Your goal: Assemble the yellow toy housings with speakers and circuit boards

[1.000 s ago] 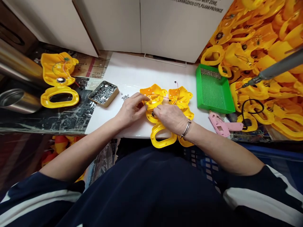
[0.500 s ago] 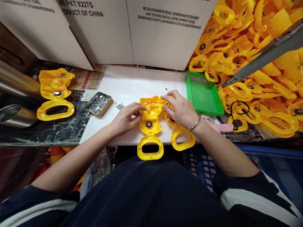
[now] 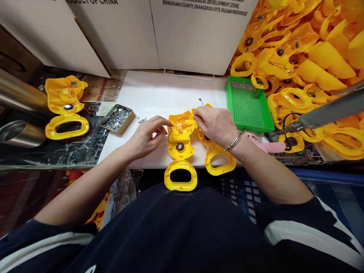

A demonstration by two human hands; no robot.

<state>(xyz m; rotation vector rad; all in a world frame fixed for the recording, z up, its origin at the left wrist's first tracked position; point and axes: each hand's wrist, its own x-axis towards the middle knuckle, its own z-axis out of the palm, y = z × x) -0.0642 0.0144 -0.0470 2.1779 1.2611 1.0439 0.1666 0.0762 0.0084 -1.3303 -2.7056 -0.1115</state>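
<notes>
In front of me lies a yellow plastic shell half [image 3: 182, 134] with a round speaker [image 3: 180, 146] inside and a ring-shaped handle [image 3: 180, 185] at its near end. Thin red and dark wires [image 3: 182, 122] run across its upper part. My left hand [image 3: 146, 138] is at the shell's left edge, its fingers curved and apart, the index fingertip by the rim. My right hand [image 3: 217, 123] pinches the wires at the upper right edge. Partly covered by that hand is a second yellow shell half [image 3: 220, 161]; a small dark connector [image 3: 200, 100] sticks up beyond it.
On the left stand a tin of small metal parts [image 3: 118, 118], another yellow shell half [image 3: 66, 94] and a steel cup [image 3: 22, 133]. A green tray of screws [image 3: 248, 110], a pink tool [image 3: 267, 144], an electric screwdriver [image 3: 318, 113] and heaped shells [image 3: 318, 49] are at the right. White cartons [image 3: 184, 41] stand behind.
My right hand's fingers have closed together on the wires at the shell's edge. My left hand has drawn slightly left, and the wires bow up more. The screwdriver has swung lower.
</notes>
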